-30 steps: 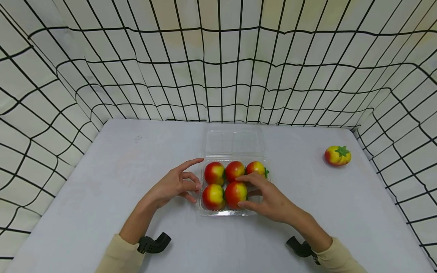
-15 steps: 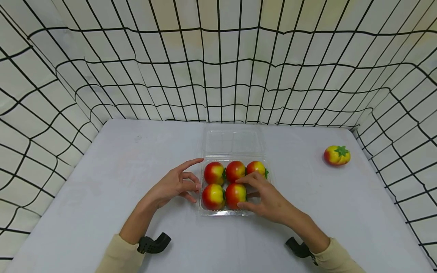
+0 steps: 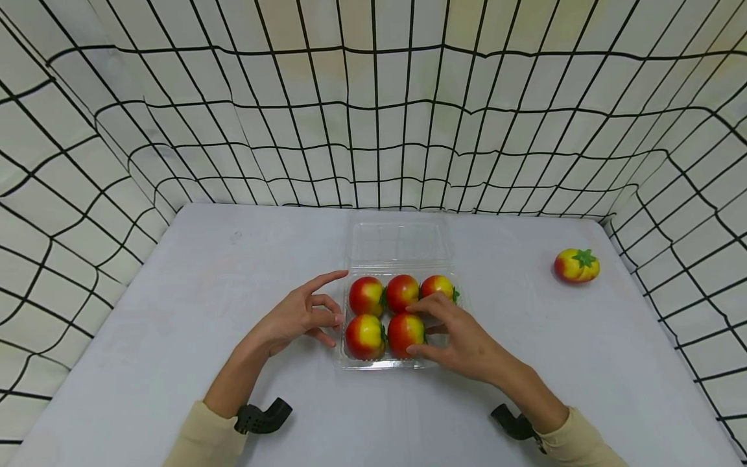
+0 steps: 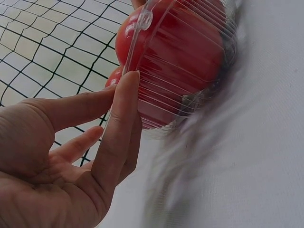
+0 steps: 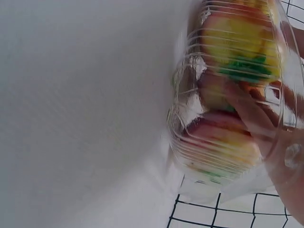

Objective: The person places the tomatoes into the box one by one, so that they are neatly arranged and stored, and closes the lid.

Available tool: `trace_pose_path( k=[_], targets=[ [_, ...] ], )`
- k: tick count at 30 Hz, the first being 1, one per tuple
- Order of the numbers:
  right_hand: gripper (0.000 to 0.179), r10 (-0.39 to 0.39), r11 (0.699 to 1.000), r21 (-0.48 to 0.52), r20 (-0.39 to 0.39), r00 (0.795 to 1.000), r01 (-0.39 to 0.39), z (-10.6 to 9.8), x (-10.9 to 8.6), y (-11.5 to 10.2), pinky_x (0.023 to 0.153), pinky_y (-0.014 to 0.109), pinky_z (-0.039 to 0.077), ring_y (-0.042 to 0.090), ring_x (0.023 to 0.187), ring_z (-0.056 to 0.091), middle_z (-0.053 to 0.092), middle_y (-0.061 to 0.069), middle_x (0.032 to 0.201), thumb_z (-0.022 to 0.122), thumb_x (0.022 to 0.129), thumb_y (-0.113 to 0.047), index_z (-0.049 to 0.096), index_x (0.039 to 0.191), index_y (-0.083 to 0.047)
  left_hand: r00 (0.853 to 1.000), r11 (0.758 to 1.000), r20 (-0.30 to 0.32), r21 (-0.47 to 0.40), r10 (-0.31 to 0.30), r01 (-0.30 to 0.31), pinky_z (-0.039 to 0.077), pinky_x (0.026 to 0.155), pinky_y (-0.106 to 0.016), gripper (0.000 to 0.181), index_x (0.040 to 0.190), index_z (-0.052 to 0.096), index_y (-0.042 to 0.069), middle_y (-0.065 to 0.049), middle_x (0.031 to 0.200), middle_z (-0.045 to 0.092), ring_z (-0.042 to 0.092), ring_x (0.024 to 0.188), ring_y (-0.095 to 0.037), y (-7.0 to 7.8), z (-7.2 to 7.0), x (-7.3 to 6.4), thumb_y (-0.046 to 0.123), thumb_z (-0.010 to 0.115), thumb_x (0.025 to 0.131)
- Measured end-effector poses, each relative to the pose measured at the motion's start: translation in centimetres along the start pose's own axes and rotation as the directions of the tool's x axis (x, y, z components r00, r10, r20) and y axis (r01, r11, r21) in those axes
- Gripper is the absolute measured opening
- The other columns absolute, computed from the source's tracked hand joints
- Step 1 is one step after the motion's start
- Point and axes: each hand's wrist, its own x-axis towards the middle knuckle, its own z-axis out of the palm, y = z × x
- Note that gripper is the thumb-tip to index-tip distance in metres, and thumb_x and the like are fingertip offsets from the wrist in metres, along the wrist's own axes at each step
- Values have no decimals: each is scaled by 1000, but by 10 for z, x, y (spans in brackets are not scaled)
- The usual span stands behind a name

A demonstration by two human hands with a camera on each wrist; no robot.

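A clear plastic clamshell container (image 3: 379, 365) lies open at the middle of the table, holding several red-and-yellow tomato-like fruits with green leafy tops. My left hand (image 3: 297, 318) pinches the container's left rim between thumb and fingers, as the left wrist view shows. My right hand (image 3: 463, 340) reaches into the front row and grips the front middle fruit (image 3: 404, 336), thumb at its near side and index finger at its far side. Through the clear wall in the right wrist view, fingers (image 5: 244, 104) show between fruits. The front right compartment is partly hidden under that hand.
The container's raised lid (image 3: 399, 240) lies back toward the far edge. One more such fruit (image 3: 576, 266) rests on the white table (image 3: 262, 240) at the far right. Black netting (image 3: 376, 130) over white walls encloses the back and sides.
My right hand first shifted slightly left, then slightly right, and the front middle fruit ends a little further right. The left hand has stayed in place at the rim.
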Motion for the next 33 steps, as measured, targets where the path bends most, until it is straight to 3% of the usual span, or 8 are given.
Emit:
trace_pose_path(
  k=[10,19,27,33],
  targets=[
    [56,-33,999,28,-13,999,34,-3,-1,-1,96,31,63,18,120,65,60,-1,133,88,84,-23,62,134,-19,1000,1000,5,-3,4,-4,66,72,-43,77,163,33,24,-9,98,63,69,82,-23,-1,0,1,6,69,97],
    [53,-133,990,35,-100,986,137,-14,0,1,93,41,64,26,116,68,62,9,124,87,84,-12,63,131,-11,1000,1000,2,3,4,-4,66,72,-43,78,163,33,24,-10,98,64,70,81,-23,-2,0,2,5,68,96],
    [46,-124,992,-26,-178,976,121,-27,1,9,90,42,65,21,113,66,64,4,122,86,84,-9,65,126,-12,1000,1000,5,0,4,-4,66,72,-43,77,163,33,24,-10,98,64,70,82,-24,-2,0,1,5,67,96],
    [41,-132,991,-44,-247,960,125,-41,1,13,90,33,65,18,116,64,65,3,124,84,86,-9,67,124,-11,1000,1000,4,5,-2,2,67,72,-42,77,163,33,24,-9,98,64,70,82,-24,-1,1,1,5,67,97]
  ],
)
